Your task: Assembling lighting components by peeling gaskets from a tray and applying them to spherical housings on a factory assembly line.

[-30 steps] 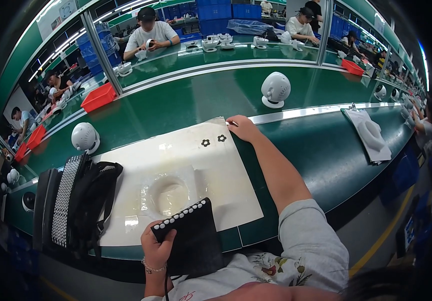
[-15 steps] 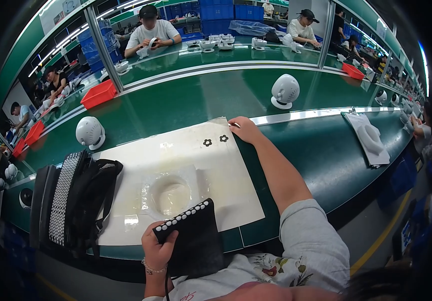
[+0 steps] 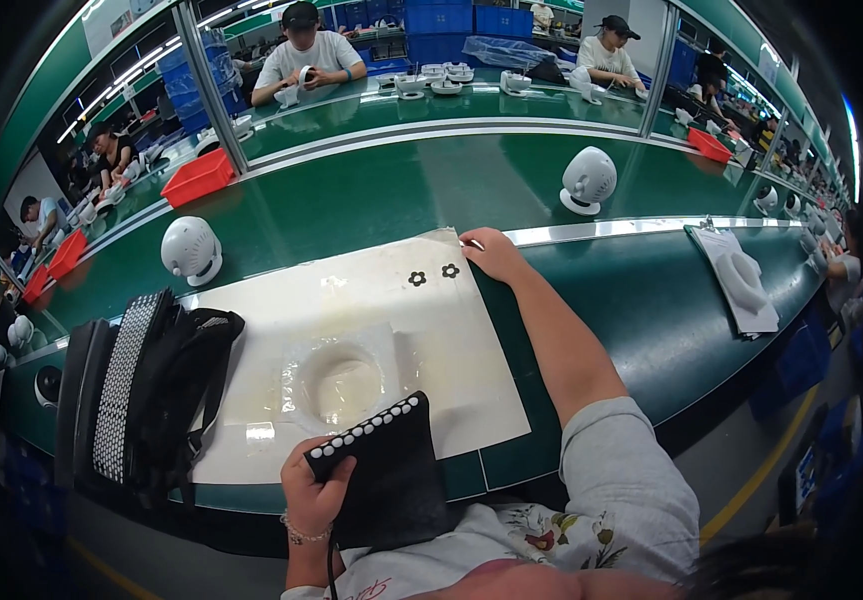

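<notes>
Currently, the left hand (image 3: 316,490) is clenching its fingers on a black sheet (image 3: 391,490) edged with white studs, which is overlapping the white board's (image 3: 466,375) near side in view. The right hand (image 3: 491,255) is hovering at or touching its far right corner; I cannot tell whether those fingers are gripping. 2 dark flower marks (image 3: 417,279) are showing nearby, and a black bag (image 3: 186,365) is lying leftward.

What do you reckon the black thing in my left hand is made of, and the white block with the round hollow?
The black item looks like leather-like or plastic sheet, smooth and fairly matte; its white dots could be plastic. The white block is probably foam; wrinkled highlights suggest glossy clear film over it.
</notes>
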A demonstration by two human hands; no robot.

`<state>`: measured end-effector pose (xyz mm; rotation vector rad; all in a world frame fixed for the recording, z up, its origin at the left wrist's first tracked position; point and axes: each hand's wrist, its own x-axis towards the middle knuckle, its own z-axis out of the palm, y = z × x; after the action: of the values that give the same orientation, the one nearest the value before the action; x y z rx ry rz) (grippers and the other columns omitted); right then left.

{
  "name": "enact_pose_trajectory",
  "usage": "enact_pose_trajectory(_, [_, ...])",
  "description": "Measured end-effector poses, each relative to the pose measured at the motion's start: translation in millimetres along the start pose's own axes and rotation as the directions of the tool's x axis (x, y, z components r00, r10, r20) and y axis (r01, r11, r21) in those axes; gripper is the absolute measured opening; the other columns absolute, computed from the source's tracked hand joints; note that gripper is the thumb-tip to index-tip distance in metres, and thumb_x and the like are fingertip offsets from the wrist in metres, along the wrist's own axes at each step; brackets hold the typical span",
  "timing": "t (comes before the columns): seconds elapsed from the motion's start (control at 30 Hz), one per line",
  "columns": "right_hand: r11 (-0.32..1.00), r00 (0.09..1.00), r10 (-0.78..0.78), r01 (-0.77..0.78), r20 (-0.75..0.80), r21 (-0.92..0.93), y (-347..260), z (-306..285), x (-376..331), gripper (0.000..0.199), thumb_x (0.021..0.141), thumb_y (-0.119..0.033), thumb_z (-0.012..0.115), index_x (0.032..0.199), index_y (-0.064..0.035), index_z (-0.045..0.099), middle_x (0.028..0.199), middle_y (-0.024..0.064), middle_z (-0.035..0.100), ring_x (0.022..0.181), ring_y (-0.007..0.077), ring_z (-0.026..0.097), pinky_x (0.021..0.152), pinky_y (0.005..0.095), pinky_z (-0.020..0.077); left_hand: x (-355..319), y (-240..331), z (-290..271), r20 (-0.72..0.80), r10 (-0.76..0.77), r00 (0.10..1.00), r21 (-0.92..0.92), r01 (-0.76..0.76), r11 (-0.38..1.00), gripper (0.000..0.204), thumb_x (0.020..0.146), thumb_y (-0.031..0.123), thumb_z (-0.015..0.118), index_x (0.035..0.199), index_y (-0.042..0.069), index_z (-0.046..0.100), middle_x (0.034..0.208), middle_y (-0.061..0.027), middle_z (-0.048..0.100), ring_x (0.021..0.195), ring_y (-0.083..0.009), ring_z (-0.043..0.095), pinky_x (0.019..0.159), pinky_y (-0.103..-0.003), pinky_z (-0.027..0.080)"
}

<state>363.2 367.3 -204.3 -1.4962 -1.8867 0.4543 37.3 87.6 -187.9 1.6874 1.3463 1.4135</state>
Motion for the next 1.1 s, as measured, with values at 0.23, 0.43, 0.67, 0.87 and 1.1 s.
enact_pose_trajectory(0.23, [1.000,1.000,0.013,-0.013,-0.011,0.005,-4,1,-1,0.027,0.078,-0.019,0.058,0.100,-0.0044,0.061,0.103,0.0121,0.058,0.100,0.0264,0.053,0.087,0.0329,0.0404,2,0,-1,0.017,0.099,0.995,0.068,-0.100,0.993,0.019,0.069,0.000,0.066,0.086,-0.005,0.058,0.077,-0.0059,0.059,0.068,-0.0109,0.054,0.062,-0.023,0.043])
enact_pose_trajectory(0.43, [1.000,1.000,-0.012,0.012,-0.018,0.018,5,3,0,0.027,0.078,-0.019,0.058,0.100,-0.0045,0.061,0.102,0.0121,0.058,0.100,0.0257,0.053,0.087,0.0327,0.0405,3,2,0,0.029,0.095,0.995,0.064,-0.097,0.993,0.021,0.068,0.001,0.067,0.086,-0.005,0.058,0.075,-0.0060,0.059,0.067,-0.0113,0.054,0.062,-0.023,0.043])
enact_pose_trajectory(0.67, [0.999,0.996,-0.045,0.046,-0.074,0.008,5,6,1,0.026,0.076,-0.020,0.059,0.098,-0.0065,0.063,0.097,0.0111,0.061,0.093,0.0252,0.056,0.082,0.0334,0.0436,1,1,-1,0.005,0.019,1.000,0.023,-0.019,1.000,0.019,0.067,-0.001,0.068,0.084,-0.002,0.062,0.084,-0.0107,0.061,0.071,-0.0185,0.059,0.065,-0.025,0.046])
enact_pose_trajectory(0.87, [0.999,0.998,-0.035,0.035,-0.042,0.000,3,5,-1,0.027,0.077,-0.020,0.058,0.101,-0.0060,0.061,0.101,0.0115,0.059,0.098,0.0259,0.053,0.086,0.0336,0.0412,1,2,-1,0.018,0.014,1.000,-0.001,-0.014,1.000,0.022,0.067,-0.001,0.068,0.087,-0.003,0.060,0.082,-0.0094,0.060,0.069,-0.0165,0.059,0.063,-0.024,0.045])
enact_pose_trajectory(1.1, [0.999,0.998,-0.041,0.041,-0.053,0.005,6,3,1,0.028,0.076,-0.021,0.059,0.100,-0.0073,0.062,0.099,0.0107,0.060,0.096,0.0260,0.054,0.084,0.0339,0.0425,0,3,0,-0.007,0.009,1.000,-0.017,-0.009,1.000,0.021,0.067,-0.001,0.068,0.087,-0.004,0.060,0.080,-0.0086,0.060,0.066,-0.0145,0.057,0.061,-0.023,0.045])
